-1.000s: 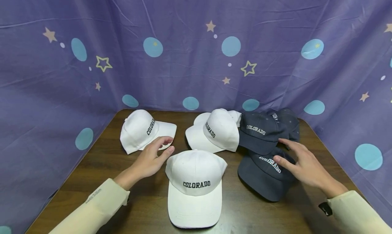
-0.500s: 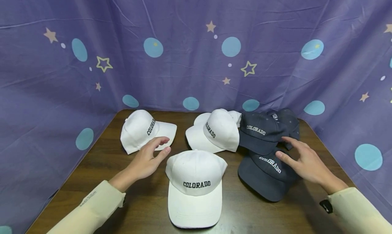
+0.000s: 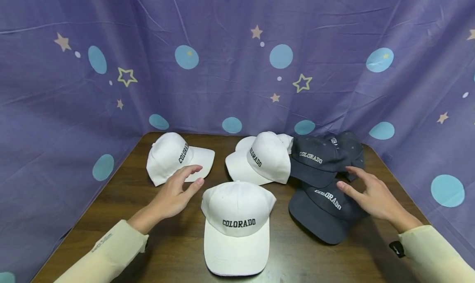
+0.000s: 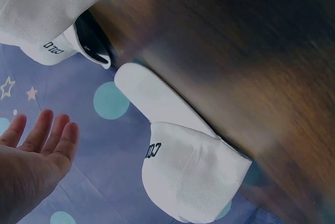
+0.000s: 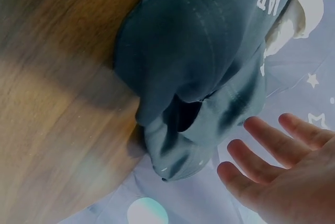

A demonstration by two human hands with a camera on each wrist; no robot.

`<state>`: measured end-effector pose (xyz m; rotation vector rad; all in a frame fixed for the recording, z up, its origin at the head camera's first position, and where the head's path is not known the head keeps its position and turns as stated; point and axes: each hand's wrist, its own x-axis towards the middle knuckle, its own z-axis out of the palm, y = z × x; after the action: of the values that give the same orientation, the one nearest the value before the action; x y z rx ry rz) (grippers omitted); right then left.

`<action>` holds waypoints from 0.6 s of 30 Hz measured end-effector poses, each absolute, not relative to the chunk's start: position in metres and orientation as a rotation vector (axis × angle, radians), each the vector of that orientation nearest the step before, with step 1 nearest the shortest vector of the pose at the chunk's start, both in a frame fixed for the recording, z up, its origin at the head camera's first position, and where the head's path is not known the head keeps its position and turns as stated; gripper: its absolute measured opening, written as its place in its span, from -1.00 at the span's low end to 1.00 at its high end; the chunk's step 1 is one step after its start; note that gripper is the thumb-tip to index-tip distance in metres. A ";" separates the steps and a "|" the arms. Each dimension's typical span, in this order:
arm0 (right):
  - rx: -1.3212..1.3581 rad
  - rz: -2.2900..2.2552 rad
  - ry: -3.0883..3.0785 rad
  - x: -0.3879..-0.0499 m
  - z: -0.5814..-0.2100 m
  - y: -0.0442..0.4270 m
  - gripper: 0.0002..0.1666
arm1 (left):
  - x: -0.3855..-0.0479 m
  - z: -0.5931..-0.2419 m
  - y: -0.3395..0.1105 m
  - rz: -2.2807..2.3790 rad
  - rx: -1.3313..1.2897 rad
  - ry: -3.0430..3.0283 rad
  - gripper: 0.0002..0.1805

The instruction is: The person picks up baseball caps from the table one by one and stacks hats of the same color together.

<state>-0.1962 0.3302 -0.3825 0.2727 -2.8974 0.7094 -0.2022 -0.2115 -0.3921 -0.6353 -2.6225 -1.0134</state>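
While the left hand (image 3: 175, 195) and right hand (image 3: 374, 196) are loose-fingered and empty, the near white cap (image 3: 235, 206) sits on the table (image 3: 178, 254) between them, brim toward the person. The left is beside the left white cap (image 3: 167, 155); the right partly covers the front dark cap (image 3: 315, 217), touching or not I can't tell. It seems a poised step; gripping any cap would call for curling fingers.

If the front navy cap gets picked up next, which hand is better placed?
Probably the right hand: in the head view it overlaps the right side of the front navy cap, holding nothing. The left hand is free too, but the front white cap lies between.
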 end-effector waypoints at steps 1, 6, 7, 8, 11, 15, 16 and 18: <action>0.266 0.708 -2.898 -0.197 -0.383 0.331 -0.12 | -0.202 -0.392 -0.212 -1.011 -0.633 -2.623 -0.49; 0.238 0.705 -2.925 -0.199 -0.386 0.334 -0.09 | -0.200 -0.390 -0.212 -0.996 -0.633 -2.642 -0.46; 0.230 0.705 -2.934 -0.200 -0.387 0.335 -0.08 | -0.200 -0.390 -0.211 -0.995 -0.637 -2.645 -0.45; 0.225 0.705 -2.943 -0.200 -0.387 0.336 -0.08 | -0.199 -0.391 -0.211 -0.993 -0.642 -2.648 -0.45; 0.210 0.700 -2.961 -0.201 -0.390 0.337 -0.07 | -0.199 -0.391 -0.210 -0.999 -0.659 -2.648 -0.45; 0.203 0.691 -2.965 -0.202 -0.392 0.339 -0.07 | -0.198 -0.390 -0.207 -1.009 -0.678 -2.644 -0.44; 0.201 0.690 -2.966 -0.202 -0.393 0.340 -0.07 | -0.198 -0.390 -0.207 -1.009 -0.681 -2.642 -0.44; 0.198 0.688 -2.966 -0.202 -0.394 0.341 -0.07 | -0.198 -0.390 -0.206 -1.006 -0.688 -2.640 -0.44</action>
<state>-0.2024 0.3407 -0.3937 0.1981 -2.9663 0.6880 -0.1980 -0.2056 -0.3899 -0.6877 -2.6400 -1.0061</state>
